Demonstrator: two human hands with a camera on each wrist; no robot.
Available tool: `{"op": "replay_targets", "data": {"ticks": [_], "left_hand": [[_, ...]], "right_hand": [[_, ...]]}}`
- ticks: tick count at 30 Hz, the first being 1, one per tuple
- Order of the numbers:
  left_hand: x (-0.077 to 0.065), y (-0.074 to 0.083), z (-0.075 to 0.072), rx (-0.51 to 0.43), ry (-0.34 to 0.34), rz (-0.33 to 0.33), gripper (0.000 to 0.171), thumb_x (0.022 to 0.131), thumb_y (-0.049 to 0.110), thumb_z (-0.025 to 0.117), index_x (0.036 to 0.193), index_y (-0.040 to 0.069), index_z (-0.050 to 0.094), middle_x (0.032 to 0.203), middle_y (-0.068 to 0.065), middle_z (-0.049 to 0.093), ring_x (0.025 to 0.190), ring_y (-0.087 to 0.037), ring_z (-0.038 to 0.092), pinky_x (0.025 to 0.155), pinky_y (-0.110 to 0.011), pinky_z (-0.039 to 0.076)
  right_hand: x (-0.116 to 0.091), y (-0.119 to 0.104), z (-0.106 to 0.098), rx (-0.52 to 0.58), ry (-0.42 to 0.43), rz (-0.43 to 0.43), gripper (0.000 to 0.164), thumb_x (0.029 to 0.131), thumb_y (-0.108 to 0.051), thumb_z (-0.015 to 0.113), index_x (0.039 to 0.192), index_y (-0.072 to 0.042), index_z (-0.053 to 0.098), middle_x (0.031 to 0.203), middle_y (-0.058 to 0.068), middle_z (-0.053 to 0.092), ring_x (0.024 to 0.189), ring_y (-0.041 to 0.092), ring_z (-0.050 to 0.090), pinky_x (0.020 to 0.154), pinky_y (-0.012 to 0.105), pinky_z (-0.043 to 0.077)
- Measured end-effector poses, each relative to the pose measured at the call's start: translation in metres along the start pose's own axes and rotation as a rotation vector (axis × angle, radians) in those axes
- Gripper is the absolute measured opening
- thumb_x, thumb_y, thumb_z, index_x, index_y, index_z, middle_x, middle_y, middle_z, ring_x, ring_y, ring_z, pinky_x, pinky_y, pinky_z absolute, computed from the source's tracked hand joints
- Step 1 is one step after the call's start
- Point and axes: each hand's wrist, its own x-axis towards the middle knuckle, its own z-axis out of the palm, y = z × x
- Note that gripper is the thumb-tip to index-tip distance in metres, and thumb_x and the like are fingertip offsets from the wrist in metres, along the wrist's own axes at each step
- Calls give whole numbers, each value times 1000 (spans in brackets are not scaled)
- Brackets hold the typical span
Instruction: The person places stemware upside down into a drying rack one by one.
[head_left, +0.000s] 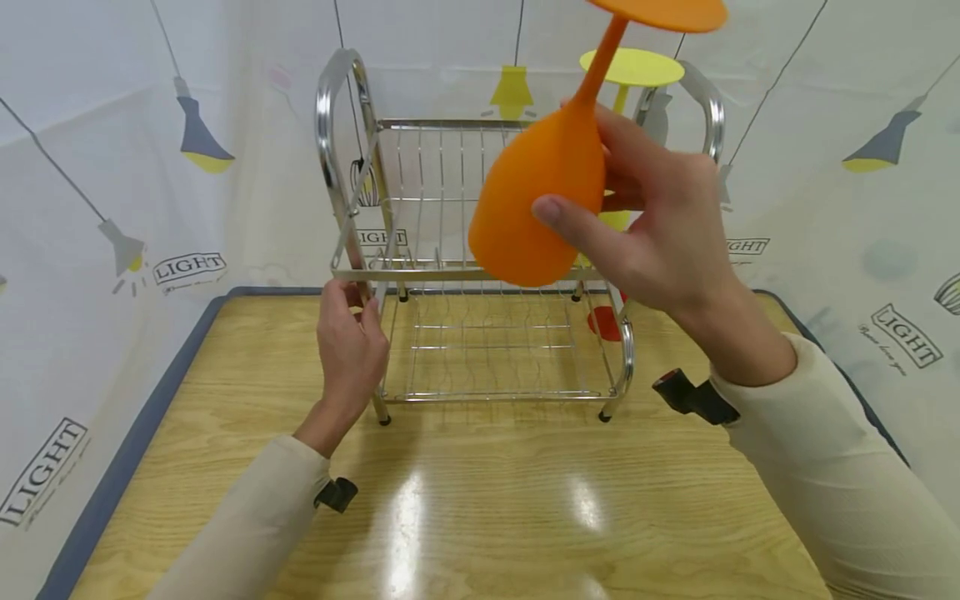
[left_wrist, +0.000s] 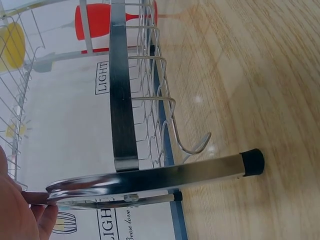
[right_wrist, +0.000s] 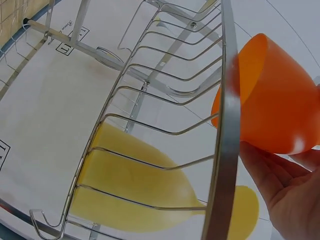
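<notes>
My left hand (head_left: 351, 348) is gripping the rack (head_left: 427, 275), my right hand (head_left: 663, 221) a glass (head_left: 536, 196). I'm apparently loading; lowering is likely following.

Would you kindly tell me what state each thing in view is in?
Rack: standing on its feet on the table, gripped by the left hand.
Orange goblet: foot up, tilted, held in the right hand.
Yellow goblet: upside down in the rack's upper tier.
Red goblet: upright, foot down.
</notes>
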Motion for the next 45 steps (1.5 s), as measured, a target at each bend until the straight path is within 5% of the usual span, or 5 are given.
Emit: {"op": "replay_targets", "data": {"ticks": [9,15,23,31,45], "left_hand": [[0,2,0,7,-4,-6,24,95,-2,53,118,-7,47,106,-22,54,94,-30,57,78,-39,57],[0,2,0,19,-7,-7,24,95,-2,53,118,-7,47,107,-21,54,95,-30,57,78,-39,57],[0,2,1,38,4,6,24,94,-3,53,118,-6,47,108,-21,54,96,-30,58,78,-39,58],[0,2,1,40,5,19,25,94,-3,53,119,-6,47,108,-21,55,96,-31,58,79,-39,58],[-3,2,0,33,10,19,24,93,-4,54,116,-7,48,107,-22,55,95,-31,58,79,-39,58]], "right_hand": [[8,8,5,-73,-48,168,49,85,-28,71,130,-11,61,110,0,71,93,11,71,74,19,57],[14,11,9,-100,-68,296,51,86,-30,71,133,-12,59,114,0,69,97,12,70,74,22,58],[22,15,12,-182,-107,339,55,86,-35,72,134,-11,58,120,2,67,98,14,69,80,27,58],[27,15,15,-202,-162,533,66,85,-45,68,137,-12,46,125,8,63,94,20,69,84,34,58],[28,22,24,-228,-216,582,68,87,-46,67,139,-10,42,128,11,59,109,21,65,87,34,57]]}}
